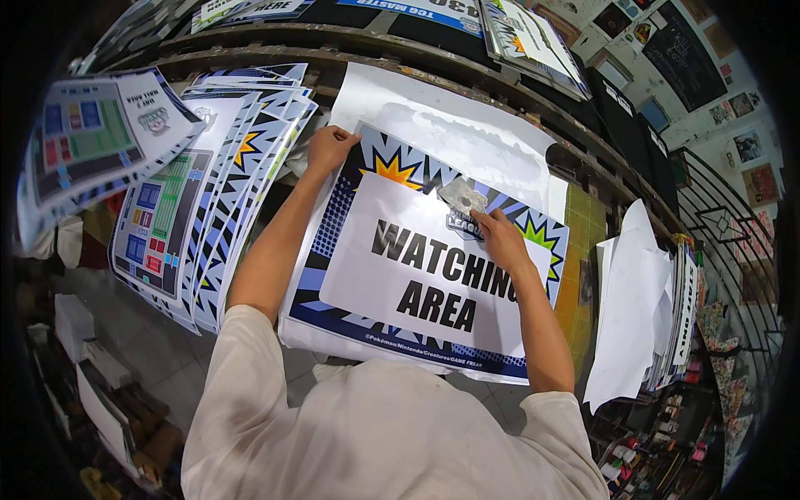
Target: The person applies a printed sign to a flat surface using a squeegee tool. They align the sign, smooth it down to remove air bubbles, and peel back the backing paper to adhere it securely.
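A large printed sign [367,287] lies flat before me, with a white panel, bold black lettering and a blue border of starbursts. At its far left corner, my left hand [332,150] has its fingers closed on the edge. My right hand [502,239] is over the upper right part of the sign, fingers closed on a flat, greyish, translucent piece [460,195] like a scraper or folded film; its exact kind is unclear. The piece covers part of the emblem. Beneath the sign is a white sheet [400,96], showing past its far edge.
At the left hang several printed boards [162,225] with a floor-plan design, and another board [108,137] beside them. White sheets [629,300] and stacked signs stand at the right. Further signs [533,46] lie along the far rack. A yellowish mat [581,275] borders the work surface.
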Motion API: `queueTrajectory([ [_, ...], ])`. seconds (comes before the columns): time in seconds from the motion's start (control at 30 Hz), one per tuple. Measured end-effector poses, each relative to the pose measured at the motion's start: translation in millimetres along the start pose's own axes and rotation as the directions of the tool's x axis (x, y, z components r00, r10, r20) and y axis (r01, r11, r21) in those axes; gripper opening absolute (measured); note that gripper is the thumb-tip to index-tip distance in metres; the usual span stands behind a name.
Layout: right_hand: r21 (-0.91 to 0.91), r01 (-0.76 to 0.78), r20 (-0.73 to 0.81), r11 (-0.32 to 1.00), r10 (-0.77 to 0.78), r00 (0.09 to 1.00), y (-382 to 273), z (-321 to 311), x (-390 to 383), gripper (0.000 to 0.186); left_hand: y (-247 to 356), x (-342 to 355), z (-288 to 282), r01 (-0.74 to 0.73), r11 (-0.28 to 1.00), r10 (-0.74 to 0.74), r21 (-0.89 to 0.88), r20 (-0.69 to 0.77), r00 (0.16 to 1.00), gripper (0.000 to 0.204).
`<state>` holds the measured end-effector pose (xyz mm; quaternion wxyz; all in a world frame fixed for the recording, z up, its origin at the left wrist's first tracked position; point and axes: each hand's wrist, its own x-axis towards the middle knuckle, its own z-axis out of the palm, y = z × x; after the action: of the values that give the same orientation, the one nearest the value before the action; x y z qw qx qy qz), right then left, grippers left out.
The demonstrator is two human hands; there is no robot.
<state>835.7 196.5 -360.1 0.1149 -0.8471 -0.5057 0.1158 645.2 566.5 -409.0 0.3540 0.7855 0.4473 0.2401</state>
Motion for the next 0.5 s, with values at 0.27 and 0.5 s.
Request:
queueTrajectory([
  [0.27,-0.004,0.038,-0.04,0.999,-0.038,0.998,-16.7,11.7,37.1,0.031,-5.6,4.1,9.1,0.02,1.0,-0.021,0.015,0.015,1.0,0.037],
  [0.5,0.028,-0.032,-0.109,0.999,0.035,0.993,-34.6,6.8,30.0,0.029,2.1,2.6,6.3,0.057,0.998,-0.058,0.025,0.048,0.997,0.04],
])
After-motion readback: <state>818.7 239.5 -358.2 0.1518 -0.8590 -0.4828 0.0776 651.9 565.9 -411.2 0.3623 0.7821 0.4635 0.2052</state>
